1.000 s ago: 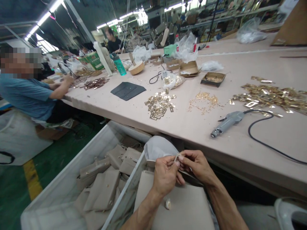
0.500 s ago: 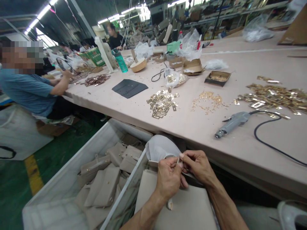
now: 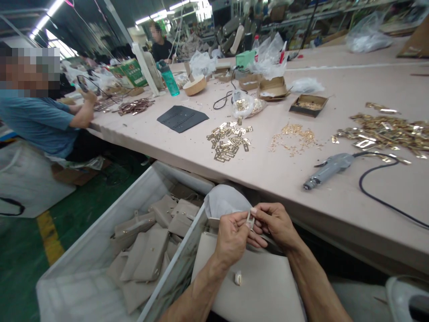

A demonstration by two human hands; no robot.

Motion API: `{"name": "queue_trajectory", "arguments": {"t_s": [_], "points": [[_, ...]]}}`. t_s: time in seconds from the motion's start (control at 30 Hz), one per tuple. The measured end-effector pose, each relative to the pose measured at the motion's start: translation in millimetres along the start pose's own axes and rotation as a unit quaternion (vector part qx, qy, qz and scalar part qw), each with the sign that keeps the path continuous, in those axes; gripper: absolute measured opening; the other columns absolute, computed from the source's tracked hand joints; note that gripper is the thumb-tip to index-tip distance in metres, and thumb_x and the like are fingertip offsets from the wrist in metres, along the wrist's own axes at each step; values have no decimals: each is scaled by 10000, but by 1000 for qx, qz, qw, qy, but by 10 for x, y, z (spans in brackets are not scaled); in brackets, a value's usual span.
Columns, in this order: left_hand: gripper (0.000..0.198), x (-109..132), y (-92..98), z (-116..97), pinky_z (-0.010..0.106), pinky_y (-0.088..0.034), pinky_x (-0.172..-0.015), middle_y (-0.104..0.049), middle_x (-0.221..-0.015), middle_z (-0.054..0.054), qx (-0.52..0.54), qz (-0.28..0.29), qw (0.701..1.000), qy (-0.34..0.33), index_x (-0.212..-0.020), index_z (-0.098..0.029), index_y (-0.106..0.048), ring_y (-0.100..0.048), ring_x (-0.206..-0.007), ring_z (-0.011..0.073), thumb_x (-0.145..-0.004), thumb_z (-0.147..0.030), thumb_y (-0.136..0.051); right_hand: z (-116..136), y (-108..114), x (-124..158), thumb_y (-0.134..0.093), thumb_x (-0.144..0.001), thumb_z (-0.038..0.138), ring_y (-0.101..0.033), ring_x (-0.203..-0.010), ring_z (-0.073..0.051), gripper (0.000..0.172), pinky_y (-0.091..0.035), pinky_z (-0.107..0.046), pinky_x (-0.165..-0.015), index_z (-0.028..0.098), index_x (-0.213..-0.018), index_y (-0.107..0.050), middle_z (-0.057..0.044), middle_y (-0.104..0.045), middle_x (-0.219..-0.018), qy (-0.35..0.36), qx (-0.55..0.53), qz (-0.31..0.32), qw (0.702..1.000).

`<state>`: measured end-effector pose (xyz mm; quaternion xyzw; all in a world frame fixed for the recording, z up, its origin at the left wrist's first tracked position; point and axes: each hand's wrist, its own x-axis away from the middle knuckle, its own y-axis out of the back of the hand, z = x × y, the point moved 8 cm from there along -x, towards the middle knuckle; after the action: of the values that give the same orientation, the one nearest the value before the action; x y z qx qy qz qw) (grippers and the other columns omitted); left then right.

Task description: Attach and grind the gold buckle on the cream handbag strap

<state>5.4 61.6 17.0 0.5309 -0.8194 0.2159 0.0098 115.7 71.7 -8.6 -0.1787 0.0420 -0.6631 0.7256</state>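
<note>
My left hand (image 3: 233,237) and my right hand (image 3: 276,223) meet above a beige bag (image 3: 261,284) on my lap. Between their fingertips they pinch a small pale rectangular frame (image 3: 250,219) with an opening in its middle. Both thumbs press on it, the left one at its lower end and the right one near its top. On the bag's front panel sits a small metal clasp (image 3: 237,278). A pale grey cloth (image 3: 224,201) bulges out just behind my left hand.
A white bin (image 3: 97,237) of beige bags stands at the left. On the table (image 3: 268,172) lie a grey electric screwdriver (image 3: 330,169), gold plates (image 3: 229,141), tiny gold parts (image 3: 293,136) and a black sheet (image 3: 182,118). A person (image 3: 40,120) sits at the far left.
The small frame has turned so its opening now shows. My left hand's lower fingers have shifted, and the camera view has moved slightly.
</note>
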Motion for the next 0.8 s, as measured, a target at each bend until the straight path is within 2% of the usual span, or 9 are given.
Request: {"name": "queue_trajectory", "arguments": {"t_s": [0.13,0.23,0.33,0.47,0.57,0.7,0.77,0.8], "points": [[255,-20,15,54,186,-564,-424,-706,-673,87,-4,-38,999,-2,-933,-63,-682,-697,-455,191,-865,-305,-640,-12,3,-6,-784,-905,535,-399,-452,-95,489,-223,-209,-426,125,-692,-623,-9,-508,-548,4,12,-7,1000],[295,-30,37,92,184,-538,-390,-667,-567,46,-23,-72,997,-7,-1029,-49,-695,-660,-400,182,-879,-293,-625,11,49,1,-748,-932,559,-432,-480,-108,501,-283,-213,-456,129,-703,-634,-19,-538,-564,15,73,-28,997],[341,-22,33,78,168,-515,-385,-716,-665,74,-33,-72,997,-18,-1125,-53,-674,-669,-411,175,-915,-316,-615,74,74,24,-700,-960,590,-456,-516,-127,514,-328,-224,-486,133,-728,-658,-17,-544,-575,31,145,-42,988],[346,18,23,55,162,-516,-403,-759,-870,140,-42,-43,998,-17,-1002,-90,-651,-688,-438,164,-956,-431,-607,117,3,34,-649,-981,616,-442,-529,-135,548,-341,-242,-507,148,-695,-626,-5,-514,-561,45,174,-39,983],[376,-1,56,99,144,-453,-363,-743,-782,121,-60,-64,996,-27,-930,-103,-631,-666,-403,159,-953,-478,-604,104,-5,19,-600,-1000,644,-447,-554,-145,573,-351,-251,-518,162,-691,-601,-7,-516,-587,49,207,-49,976],[384,-121,45,264,150,-353,-307,-716,-694,83,-47,-78,996,-21,-899,-144,-579,-609,-335,153,-931,-523,-624,171,113,5,-599,-956,740,-470,-554,-171,657,-367,-274,-503,178,-618,-561,-20,-491,-572,76,283,-85,952],[395,-86,162,269,173,-374,-312,-731,-755,78,-29,-97,995,0,-934,-166,-574,-618,-361,159,-911,-546,-676,206,46,-59,-634,-924,766,-494,-558,-186,675,-407,-286,-499,182,-595,-552,-27,-489,-573,84,289,-90,950],[387,-3,289,219,188,-424,-348,-737,-804,75,-23,-116,993,12,-962,-167,-589,-647,-421,165,-917,-535,-700,207,-90,-132,-646,-934,747,-518,-573,-189,652,-440,-284,-509,179,-623,-571,-28,-512,-602,86,284,-76,952]]}}
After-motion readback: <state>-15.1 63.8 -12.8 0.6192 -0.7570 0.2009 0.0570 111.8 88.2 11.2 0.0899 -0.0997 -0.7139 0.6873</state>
